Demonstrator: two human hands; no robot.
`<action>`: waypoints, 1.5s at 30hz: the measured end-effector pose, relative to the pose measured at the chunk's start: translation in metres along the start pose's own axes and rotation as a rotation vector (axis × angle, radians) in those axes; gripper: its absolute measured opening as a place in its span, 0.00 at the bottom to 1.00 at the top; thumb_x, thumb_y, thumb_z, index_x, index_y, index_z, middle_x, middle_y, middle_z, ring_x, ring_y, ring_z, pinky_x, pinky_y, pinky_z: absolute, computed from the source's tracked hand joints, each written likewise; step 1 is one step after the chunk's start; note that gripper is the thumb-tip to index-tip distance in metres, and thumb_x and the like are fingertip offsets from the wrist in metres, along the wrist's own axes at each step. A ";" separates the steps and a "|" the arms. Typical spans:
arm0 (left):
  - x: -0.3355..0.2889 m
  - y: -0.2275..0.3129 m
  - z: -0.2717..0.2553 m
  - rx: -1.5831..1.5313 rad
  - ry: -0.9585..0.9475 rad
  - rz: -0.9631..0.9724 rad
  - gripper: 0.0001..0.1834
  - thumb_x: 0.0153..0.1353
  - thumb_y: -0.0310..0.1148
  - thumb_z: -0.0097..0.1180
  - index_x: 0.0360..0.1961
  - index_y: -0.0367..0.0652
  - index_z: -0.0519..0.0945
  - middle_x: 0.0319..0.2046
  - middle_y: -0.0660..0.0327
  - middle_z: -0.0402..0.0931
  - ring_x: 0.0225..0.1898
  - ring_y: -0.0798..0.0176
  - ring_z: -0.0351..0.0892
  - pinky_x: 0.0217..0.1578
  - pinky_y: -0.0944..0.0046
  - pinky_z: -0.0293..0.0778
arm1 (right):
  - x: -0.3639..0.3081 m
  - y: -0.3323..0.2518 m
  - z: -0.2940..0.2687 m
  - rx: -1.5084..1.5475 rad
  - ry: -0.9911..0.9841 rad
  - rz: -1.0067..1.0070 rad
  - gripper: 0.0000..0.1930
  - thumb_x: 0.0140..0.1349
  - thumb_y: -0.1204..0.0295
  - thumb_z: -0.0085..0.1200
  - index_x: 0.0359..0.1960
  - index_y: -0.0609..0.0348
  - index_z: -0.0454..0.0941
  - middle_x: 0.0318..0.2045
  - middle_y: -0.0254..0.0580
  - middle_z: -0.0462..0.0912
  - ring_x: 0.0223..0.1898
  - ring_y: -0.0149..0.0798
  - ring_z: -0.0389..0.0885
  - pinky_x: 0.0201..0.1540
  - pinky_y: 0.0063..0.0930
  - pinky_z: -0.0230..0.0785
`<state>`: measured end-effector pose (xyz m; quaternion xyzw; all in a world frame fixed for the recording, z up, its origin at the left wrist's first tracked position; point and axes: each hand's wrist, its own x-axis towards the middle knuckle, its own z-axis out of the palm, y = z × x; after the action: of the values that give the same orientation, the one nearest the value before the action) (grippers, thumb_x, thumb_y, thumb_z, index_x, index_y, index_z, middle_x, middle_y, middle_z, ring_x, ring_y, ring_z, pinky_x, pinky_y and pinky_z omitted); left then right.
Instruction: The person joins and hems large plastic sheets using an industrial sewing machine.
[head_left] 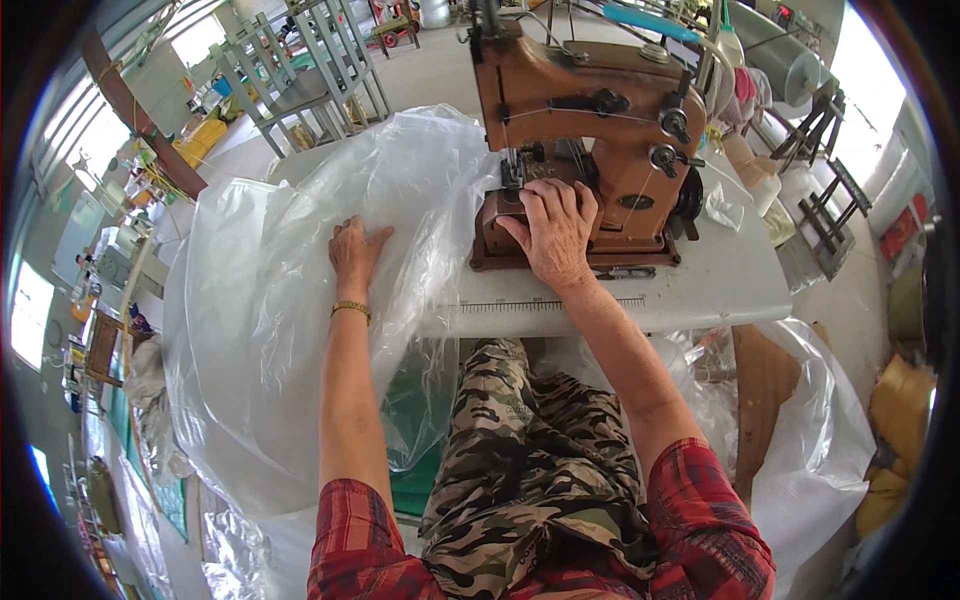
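A brown industrial sewing machine (pixel 590 120) stands on a pale work table (pixel 600 318). My right hand (pixel 555 228) rests on the machine's bed just beside the needle and presser foot (pixel 512 170). Its fingers are bent, with the thumb apart to the left, and no held thing shows. Left of the machine, a large clear plastic sheet or bag (pixel 270 260) spreads over the table and hangs off its near left side. On this plastic lies my left hand (pixel 357 250), palm down, thumb stretched out to the right. The plastic reaches up to the needle area.
A measuring scale (pixel 540 306) runs along the table's front edge. A grey metal rack (pixel 295 80) stands at the far left. More clear plastic (pixel 815 450) hangs at the right. Behind the machine is a large roll (pixel 785 65); a dark wooden stand (pixel 835 215) is farther right.
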<state>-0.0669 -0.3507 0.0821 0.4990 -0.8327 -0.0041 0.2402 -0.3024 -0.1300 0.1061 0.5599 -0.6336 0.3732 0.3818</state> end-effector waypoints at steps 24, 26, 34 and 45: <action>0.001 0.013 0.002 -0.184 0.117 0.153 0.16 0.59 0.43 0.61 0.35 0.39 0.78 0.36 0.51 0.81 0.43 0.47 0.78 0.46 0.49 0.70 | 0.320 0.079 0.009 -0.232 -0.498 0.103 0.20 0.60 0.55 0.49 0.34 0.62 0.82 0.35 0.64 0.81 0.41 0.60 0.81 0.42 0.52 0.71; 0.004 0.026 0.005 -0.192 0.094 0.183 0.16 0.59 0.43 0.60 0.35 0.39 0.78 0.36 0.51 0.81 0.43 0.47 0.78 0.46 0.48 0.70 | 0.307 0.093 -0.006 -0.432 -0.550 -0.141 0.20 0.59 0.55 0.49 0.34 0.62 0.81 0.35 0.64 0.81 0.41 0.61 0.80 0.42 0.53 0.70; 0.002 0.002 0.006 -0.124 0.090 0.077 0.22 0.63 0.50 0.55 0.34 0.38 0.77 0.36 0.49 0.80 0.43 0.45 0.78 0.47 0.49 0.71 | 0.270 0.016 -0.038 -0.005 -0.037 0.075 0.13 0.55 0.62 0.51 0.24 0.60 0.78 0.25 0.57 0.80 0.32 0.59 0.79 0.35 0.55 0.67; -0.002 -0.001 0.004 -0.100 0.083 0.038 0.22 0.62 0.49 0.56 0.32 0.37 0.77 0.35 0.49 0.81 0.43 0.46 0.79 0.46 0.50 0.72 | 0.185 -0.017 -0.064 -0.050 0.258 -0.381 0.09 0.62 0.65 0.55 0.38 0.57 0.77 0.39 0.46 0.81 0.50 0.45 0.74 0.55 0.50 0.57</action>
<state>-0.0669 -0.3510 0.0778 0.4702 -0.8300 -0.0203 0.2993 -0.2965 -0.1529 0.3015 0.6076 -0.4714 0.3471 0.5367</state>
